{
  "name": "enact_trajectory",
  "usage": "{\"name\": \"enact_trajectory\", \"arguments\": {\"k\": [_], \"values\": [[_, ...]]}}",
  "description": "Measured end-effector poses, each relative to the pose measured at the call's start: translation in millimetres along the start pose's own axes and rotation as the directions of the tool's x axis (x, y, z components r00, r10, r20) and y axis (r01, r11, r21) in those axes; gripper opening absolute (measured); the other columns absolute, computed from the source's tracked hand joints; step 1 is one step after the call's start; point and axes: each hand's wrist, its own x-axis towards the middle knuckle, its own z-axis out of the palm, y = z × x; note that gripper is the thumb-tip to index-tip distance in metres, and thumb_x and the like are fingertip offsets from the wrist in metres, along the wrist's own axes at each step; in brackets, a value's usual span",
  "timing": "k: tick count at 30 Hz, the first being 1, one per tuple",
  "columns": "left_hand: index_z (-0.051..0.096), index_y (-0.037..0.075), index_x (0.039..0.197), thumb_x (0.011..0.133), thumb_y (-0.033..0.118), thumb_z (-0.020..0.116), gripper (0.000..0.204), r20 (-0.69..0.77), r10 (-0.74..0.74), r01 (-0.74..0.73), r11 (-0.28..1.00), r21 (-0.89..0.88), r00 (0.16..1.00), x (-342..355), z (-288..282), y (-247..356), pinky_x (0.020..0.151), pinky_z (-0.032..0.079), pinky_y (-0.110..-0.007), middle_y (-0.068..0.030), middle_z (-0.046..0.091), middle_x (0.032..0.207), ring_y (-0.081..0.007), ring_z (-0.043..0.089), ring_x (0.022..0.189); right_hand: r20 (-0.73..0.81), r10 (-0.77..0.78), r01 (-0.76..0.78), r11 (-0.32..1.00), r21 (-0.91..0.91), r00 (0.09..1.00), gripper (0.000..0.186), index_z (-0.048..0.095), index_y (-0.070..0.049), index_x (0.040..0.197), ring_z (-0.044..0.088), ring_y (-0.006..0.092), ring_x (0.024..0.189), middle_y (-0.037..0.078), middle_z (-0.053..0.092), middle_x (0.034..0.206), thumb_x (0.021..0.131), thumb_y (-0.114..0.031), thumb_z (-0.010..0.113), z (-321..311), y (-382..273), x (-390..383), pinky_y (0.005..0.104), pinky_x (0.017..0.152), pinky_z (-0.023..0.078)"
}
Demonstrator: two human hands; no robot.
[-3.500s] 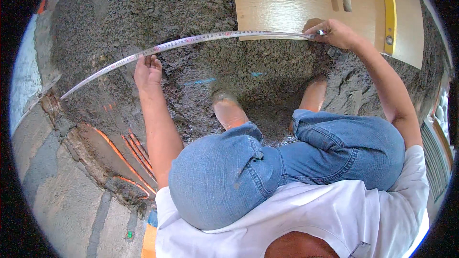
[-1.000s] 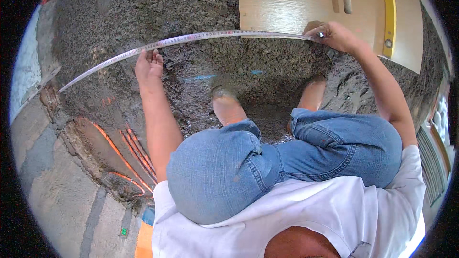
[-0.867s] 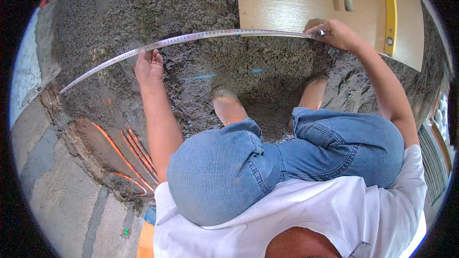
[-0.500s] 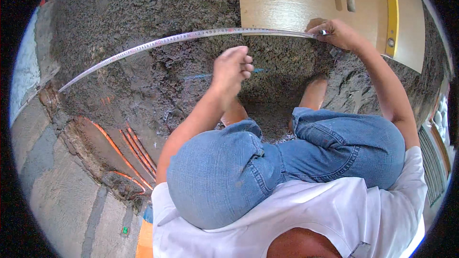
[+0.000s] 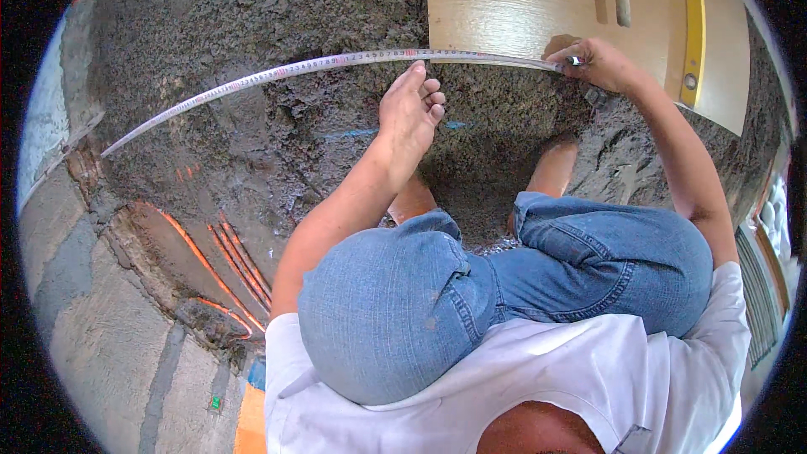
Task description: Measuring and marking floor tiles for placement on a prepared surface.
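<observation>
A tape measure [image 5: 294, 70] with a white blade stretches in a shallow arc from the base of the left wall to my right hand [image 5: 598, 65]. My right hand is closed on the blade at the near edge of a tan board [image 5: 538, 0]. A slim pen-like thing [image 5: 576, 60] with a pale end shows between the same fingers; its exact kind is unclear. My left hand [image 5: 410, 109] has its lower fingers curled in and holds nothing. Its raised fingertip meets the blade's near edge by the board's left corner.
Rough wet mortar [image 5: 252, 0] covers the ground around my bare legs. A yellow spirit level [image 5: 693, 25] lies on the board. Orange pipes [image 5: 206, 252] run through a gap by the left wall. A faint blue line [image 5: 349, 133] marks the mortar.
My left hand has moved slightly up and right, bringing its fingertip to the tape's edge. My right hand keeps its hold and has barely shifted.
</observation>
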Motion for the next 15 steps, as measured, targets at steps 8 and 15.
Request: {"name": "enact_trajectory", "arguments": {"k": [8, 15], "values": [[0.052, 0.01, 0.09, 0.085, 0.021, 0.056, 0.013, 0.123, -0.127, 0.094, 0.966, 0.24, 0.984, -13, 8, -17, 0.047, 0.04, -0.023, 0.0, 0.052, 0.071, -0.0119, 0.05, 0.058, 0.01, -0.052, 0.052, 0.997, 0.048, 0.999, 0.029, 0.062, -0.012, 0.107, 0.059, 0.0241, 0.093, 0.007, 0.063, 0.102, 0.079, -0.01, 0.06, 6, 4, 1, 0.0322, 0.082, 0.045], [0.051, 0.008, 0.097, 0.087, 0.021, 0.053, 0.016, -0.044, 0.113, -0.106, 0.984, 0.146, 0.993, -10, 19, -14, 0.042, 0.039, -0.022, -0.0015, 0.051, 0.069, -0.011, 0.049, 0.051, 0.01, 0.009, -0.009, 1.0, 0.006, 1.0, 0.028, 0.062, -0.014, 0.109, 0.06, 0.0241, 0.09, 0.009, 0.064, 0.1, 0.081, -0.011, 0.059, 1, 10, 2, 0.0326, 0.08, 0.046]]}}
